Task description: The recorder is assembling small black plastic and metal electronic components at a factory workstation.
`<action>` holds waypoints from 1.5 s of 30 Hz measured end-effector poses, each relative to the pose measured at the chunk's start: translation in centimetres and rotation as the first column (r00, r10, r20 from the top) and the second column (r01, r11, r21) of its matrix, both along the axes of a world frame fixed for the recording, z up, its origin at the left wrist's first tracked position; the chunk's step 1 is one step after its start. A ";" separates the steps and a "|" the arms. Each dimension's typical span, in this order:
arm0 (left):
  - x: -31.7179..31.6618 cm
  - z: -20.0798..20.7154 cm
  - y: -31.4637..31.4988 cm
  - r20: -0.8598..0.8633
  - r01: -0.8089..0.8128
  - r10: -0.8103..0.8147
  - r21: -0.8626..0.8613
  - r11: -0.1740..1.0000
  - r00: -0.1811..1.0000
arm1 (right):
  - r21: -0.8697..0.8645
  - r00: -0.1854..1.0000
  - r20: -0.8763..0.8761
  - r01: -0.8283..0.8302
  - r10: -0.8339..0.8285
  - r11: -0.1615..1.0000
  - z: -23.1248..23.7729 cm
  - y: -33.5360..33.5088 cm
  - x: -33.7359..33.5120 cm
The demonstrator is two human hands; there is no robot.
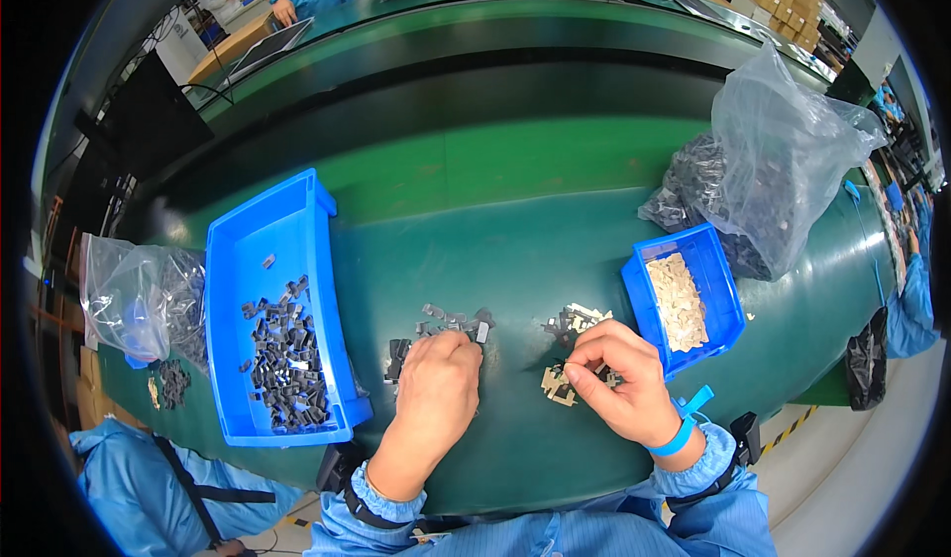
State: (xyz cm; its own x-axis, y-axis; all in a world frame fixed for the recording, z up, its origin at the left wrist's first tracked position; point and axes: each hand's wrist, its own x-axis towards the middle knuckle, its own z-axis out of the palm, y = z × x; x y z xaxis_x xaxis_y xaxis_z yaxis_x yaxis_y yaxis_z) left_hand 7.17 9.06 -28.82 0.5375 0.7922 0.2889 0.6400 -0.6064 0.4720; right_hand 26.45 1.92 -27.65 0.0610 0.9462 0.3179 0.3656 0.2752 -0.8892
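My left hand (436,384) is over a loose heap of small dark grey clip-like parts (398,357), back upward. Its fingers curl down among them, and what they hold is hidden. To the right, my right hand (626,384) pinches thumb and forefinger together around a small black part (567,367). Just under that pinch lies a group of small beige and black pieces (557,387). More dark and beige pieces (577,319) are spread beyond the fingers. A blue wrist strap (679,438) circles my right wrist.
A large blue bin (322,230) at left holds black parts; a smaller blue bin (728,314) at right holds beige pieces. Clear plastic bags of dark parts (758,175) (149,294) stand beside both. Across the green table (475,250), a raised edge borders people working. Another person's blue sleeve (149,488) is lower left.
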 end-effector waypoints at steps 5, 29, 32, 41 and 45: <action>0.0 1.7 -0.7 0.537 0.205 0.092 -0.468 0.860 0.839 | 0.086 0.999 -0.053 0.003 0.002 0.996 0.0 0.0 -0.5; 2.1 -0.4 -3.5 0.745 0.872 0.590 -0.470 0.133 0.311 | 0.486 0.983 0.175 -0.046 -0.046 0.873 -1.5 -0.3 -1.7; 1.5 -0.4 -3.6 0.770 0.849 0.537 -0.500 0.173 0.344 | 0.497 0.973 0.228 -0.096 -0.023 0.862 -1.3 -0.1 -1.8; 1.5 0.2 -3.5 0.783 0.540 0.160 -0.546 0.640 0.601 | 0.061 0.864 -0.495 -0.075 0.095 0.995 -1.6 -0.7 -1.3; 2.0 0.7 -4.1 0.764 0.515 0.347 -0.630 0.581 0.544 | -0.007 0.768 -0.633 -0.137 0.102 0.991 -1.7 -0.7 -1.6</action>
State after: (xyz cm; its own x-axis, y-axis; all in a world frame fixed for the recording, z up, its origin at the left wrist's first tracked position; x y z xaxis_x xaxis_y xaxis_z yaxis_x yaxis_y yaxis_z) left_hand 9.16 4.96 -28.13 0.5088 0.8595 -0.0491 -0.2766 0.2172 0.9361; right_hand 24.90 1.20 -29.37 0.1161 0.9726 0.2014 -0.3135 0.2283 -0.9217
